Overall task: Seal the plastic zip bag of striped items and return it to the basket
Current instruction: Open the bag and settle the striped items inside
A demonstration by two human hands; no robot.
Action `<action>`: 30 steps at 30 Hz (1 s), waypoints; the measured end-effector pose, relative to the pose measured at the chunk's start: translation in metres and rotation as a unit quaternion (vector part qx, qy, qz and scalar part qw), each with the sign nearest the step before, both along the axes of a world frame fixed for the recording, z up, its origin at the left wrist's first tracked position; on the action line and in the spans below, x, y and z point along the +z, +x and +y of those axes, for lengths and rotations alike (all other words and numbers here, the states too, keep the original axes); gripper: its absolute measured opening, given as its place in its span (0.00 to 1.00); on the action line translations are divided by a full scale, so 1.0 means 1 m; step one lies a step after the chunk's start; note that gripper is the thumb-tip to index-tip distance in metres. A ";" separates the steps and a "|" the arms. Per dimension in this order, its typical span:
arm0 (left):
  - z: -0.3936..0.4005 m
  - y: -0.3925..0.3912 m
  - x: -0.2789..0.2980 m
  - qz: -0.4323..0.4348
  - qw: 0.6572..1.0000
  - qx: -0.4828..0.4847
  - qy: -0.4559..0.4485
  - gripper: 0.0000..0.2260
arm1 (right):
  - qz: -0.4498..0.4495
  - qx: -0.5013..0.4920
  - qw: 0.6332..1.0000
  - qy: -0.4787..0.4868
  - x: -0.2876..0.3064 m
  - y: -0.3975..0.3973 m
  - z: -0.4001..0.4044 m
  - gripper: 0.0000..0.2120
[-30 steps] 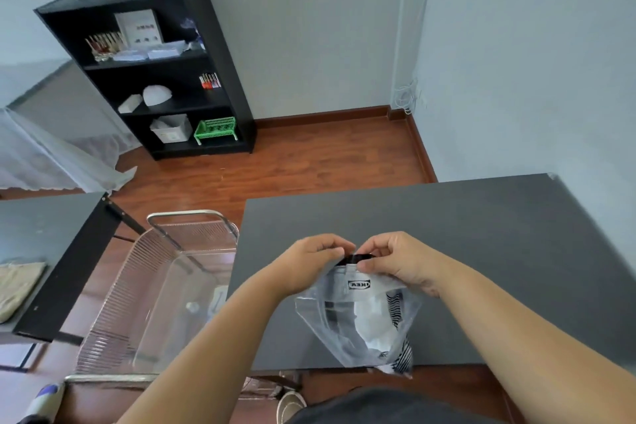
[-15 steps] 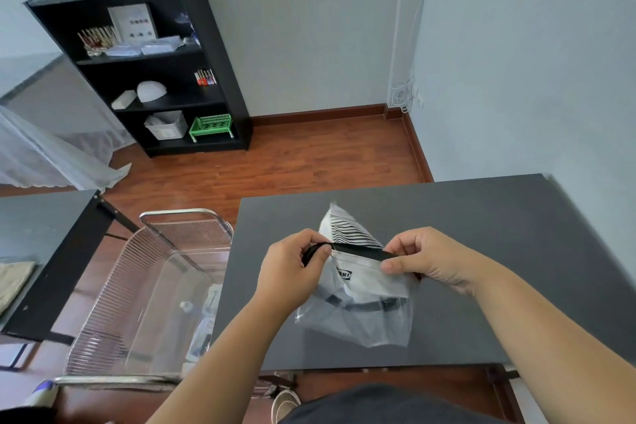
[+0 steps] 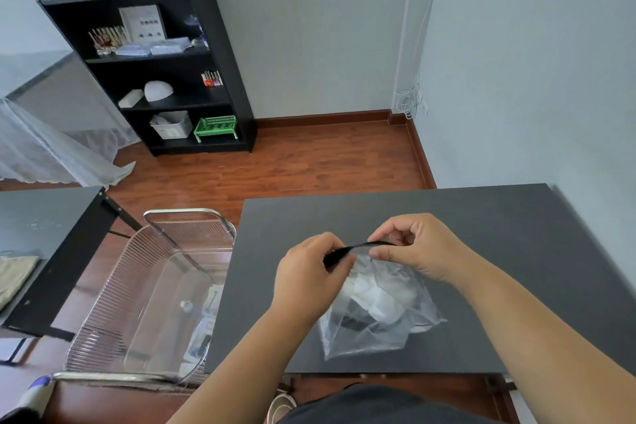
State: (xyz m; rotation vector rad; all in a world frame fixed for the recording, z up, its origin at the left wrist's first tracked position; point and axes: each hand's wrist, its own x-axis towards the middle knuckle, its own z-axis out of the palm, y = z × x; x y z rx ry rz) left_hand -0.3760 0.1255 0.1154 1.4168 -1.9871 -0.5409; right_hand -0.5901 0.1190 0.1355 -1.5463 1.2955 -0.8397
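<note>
Both hands pinched the black zip strip [image 3: 358,249] of the clear plastic bag [image 3: 375,317], which hung just above the dark tabletop [image 3: 481,234]: the left hand [image 3: 309,280] closed on the strip's left end, the right hand [image 3: 413,249] on its right. The strip bowed between them, so the seal could well be left partly open. Whether it was shut anywhere could not be made out, nor could stripes through the crumpled plastic. The wire basket [image 3: 151,293] stood beside the tabletop's left edge.

A home room: wooden floor [image 3: 309,165], black bookshelf [image 3: 165,65] of oddments, sheer curtain [image 3: 44,148].
</note>
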 end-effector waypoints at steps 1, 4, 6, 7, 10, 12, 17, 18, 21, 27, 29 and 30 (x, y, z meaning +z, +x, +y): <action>-0.001 0.003 0.000 0.000 1.000 0.028 -0.006 0.10 | -0.009 0.006 1.000 0.021 -0.001 -0.002 0.000 0.11; -0.003 0.010 0.000 -0.008 0.997 0.079 -0.004 0.13 | -0.002 0.048 0.994 0.101 -0.004 -0.008 0.004 0.11; -0.003 0.011 -0.001 -0.027 0.996 0.090 0.002 0.12 | 0.022 0.052 0.992 0.109 -0.006 -0.008 0.006 0.07; -0.003 0.011 -0.002 -0.039 0.996 0.084 0.008 0.11 | 0.035 0.038 0.994 0.095 -0.006 -0.007 0.007 0.05; -0.002 0.011 -0.001 -0.062 0.998 0.001 0.010 0.08 | 0.087 -0.006 0.996 0.018 -0.006 -0.003 0.006 0.04; -0.003 0.007 0.001 -0.071 0.994 -0.081 -0.004 0.10 | 0.112 -0.002 0.993 -0.028 -0.005 0.001 0.005 0.05; -0.004 -0.005 0.008 -0.034 0.996 -0.068 -0.046 0.04 | 0.168 -0.007 0.983 -0.078 -0.011 0.009 0.007 0.04; -0.005 -0.005 0.008 -0.034 0.996 -0.053 -0.066 0.03 | 0.152 -0.010 0.987 -0.051 -0.012 0.007 0.007 0.05; -0.007 0.000 0.005 -0.029 0.993 -0.028 -0.114 0.02 | 0.078 0.028 0.995 0.063 -0.014 -0.001 0.008 0.15; -0.007 0.011 0.000 -0.017 0.998 -0.002 -0.061 0.03 | -0.020 0.033 0.995 0.091 -0.013 -0.011 0.010 0.06; -0.005 0.012 0.001 0.020 0.998 -0.049 0.020 0.03 | -0.006 0.027 0.997 0.073 -0.013 -0.010 0.009 0.05; -0.005 0.011 0.002 0.020 0.995 -0.077 0.054 0.03 | 0.009 0.023 0.998 0.061 -0.013 -0.009 0.008 0.04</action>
